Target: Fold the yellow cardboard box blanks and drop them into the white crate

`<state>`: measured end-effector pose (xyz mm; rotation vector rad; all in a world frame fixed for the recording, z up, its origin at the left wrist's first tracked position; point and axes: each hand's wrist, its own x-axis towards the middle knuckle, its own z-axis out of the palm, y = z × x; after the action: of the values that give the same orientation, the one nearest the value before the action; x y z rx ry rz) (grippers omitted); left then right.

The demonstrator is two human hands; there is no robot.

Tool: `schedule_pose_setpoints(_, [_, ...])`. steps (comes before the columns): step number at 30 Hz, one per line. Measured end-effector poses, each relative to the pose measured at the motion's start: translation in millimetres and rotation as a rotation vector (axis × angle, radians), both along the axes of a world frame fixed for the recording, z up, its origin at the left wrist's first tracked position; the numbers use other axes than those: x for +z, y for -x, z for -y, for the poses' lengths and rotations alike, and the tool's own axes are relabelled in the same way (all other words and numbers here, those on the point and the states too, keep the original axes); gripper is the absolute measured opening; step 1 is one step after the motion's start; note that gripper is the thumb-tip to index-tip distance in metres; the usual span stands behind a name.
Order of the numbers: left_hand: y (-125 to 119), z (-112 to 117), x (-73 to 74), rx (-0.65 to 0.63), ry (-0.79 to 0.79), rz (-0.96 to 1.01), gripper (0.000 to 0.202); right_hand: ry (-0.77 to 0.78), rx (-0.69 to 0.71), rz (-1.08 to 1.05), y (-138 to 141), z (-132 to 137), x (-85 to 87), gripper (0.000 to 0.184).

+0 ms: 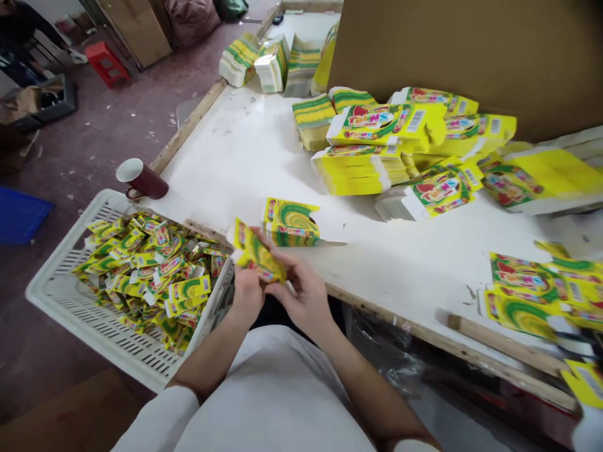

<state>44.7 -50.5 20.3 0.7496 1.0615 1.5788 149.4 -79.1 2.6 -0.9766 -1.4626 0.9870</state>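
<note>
Both hands grip one small yellow and green carton [258,256] just in front of the table edge. My left hand [248,290] closes on its lower left end, where white flaps show. At the other end, my right hand [301,290] pinches the carton between thumb and fingers. Just beyond the hands, a short stack of flat cartons [291,221] lies on the white table [226,157]. To the left stands a white slotted basket [94,326], with many folded small cartons [160,270] heaped in it.
A maroon mug [146,181] lies tilted near the table's left corner. Bundles of flat cartons [362,169] are piled against a large cardboard box [461,56]. More cartons [527,282] and a wooden strip [509,345] lie at right. A red stool [107,63] and a person [28,31] are far left.
</note>
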Motion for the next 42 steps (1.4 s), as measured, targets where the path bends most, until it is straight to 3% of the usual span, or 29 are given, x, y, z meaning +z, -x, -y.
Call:
schedule_pose_setpoints(3, [9, 8, -13.3, 0.030, -0.062, -0.038, 0.036, -0.047, -0.063, 0.058, -13, -5, 2.7, 0.022])
schedule_pose_setpoints(5, [24, 9, -16.4, 0.030, -0.094, -0.149, 0.017, -0.128, -0.070, 0.142, -26, -7, 7.1, 0.019])
schedule_pose_setpoints(6, [34, 8, -14.8, -0.032, -0.103, -0.213, 0.014, -0.168, -0.073, 0.191, -34, -7, 9.6, 0.020])
schedule_pose_setpoints(8, [56, 6, -5.4, -0.259, -0.130, -0.311, 0.031, -0.255, -0.089, 0.336, -50, -7, 14.7, 0.024])
schedule_pose_setpoints(10, [73, 3, 8.8, -0.493, -0.172, -0.399, 0.066, -0.355, -0.118, 0.540, -63, -6, 19.6, 0.029])
schedule_pose_setpoints(12, [78, 3, 21.3, -0.618, -0.206, -0.573, 0.096, -0.470, -0.099, 0.710, -69, -3, 24.0, 0.030])
schedule_pose_setpoints(14, [70, 7, 26.9, -0.685, -0.185, -0.830, 0.101, -0.550, -0.056, 0.757, -68, 1, 26.7, 0.031])
schedule_pose_setpoints(16, [54, 11, 24.3, -0.691, -0.114, -1.028, 0.090, -0.541, -0.094, 0.667, -63, 5, 26.1, 0.038])
schedule_pose_setpoints(18, [39, 15, 16.4, -0.630, -0.080, -1.113, 0.078, -0.405, -0.193, 0.458, -57, 6, 21.3, 0.063])
schedule_pose_setpoints(20, [30, 17, 7.7, -0.566, -0.152, -1.139, 0.078, -0.148, -0.193, 0.195, -53, 6, 13.3, 0.079])
schedule_pose_setpoints(25, [27, 18, -6.5, -0.530, -0.472, -1.155, 0.083, 0.660, 0.311, -0.447, -44, -1, -1.5, 0.061])
schedule_pose_setpoints(28, [28, 17, -11.3, -0.584, -0.548, -1.190, 0.074, 0.773, 0.487, -0.550, -44, -5, -2.6, 0.068])
schedule_pose_setpoints(30, [30, 16, -13.6, -0.643, -0.496, -1.193, 0.065, 0.699, 0.486, -0.490, -44, -6, -4.4, 0.078])
schedule_pose_setpoints(33, [32, 13, -16.3, -0.722, -0.402, -1.170, 0.066, 0.434, 0.343, -0.226, -44, -1, -9.6, 0.098])
schedule_pose_setpoints(36, [32, 10, -18.6, -0.708, -0.458, -1.132, 0.067, 0.137, 0.246, 0.176, -42, 9, -13.7, 0.085])
schedule_pose_setpoints(39, [29, 11, -19.2, -0.453, -0.480, -1.123, 0.070, -0.038, 0.128, 0.340, -42, 14, -14.7, 0.060])
schedule_pose_setpoints(42, [26, 17, -18.5, -0.139, -0.293, -1.029, 0.082, -0.060, -0.140, 0.250, -43, 13, -15.1, 0.053])
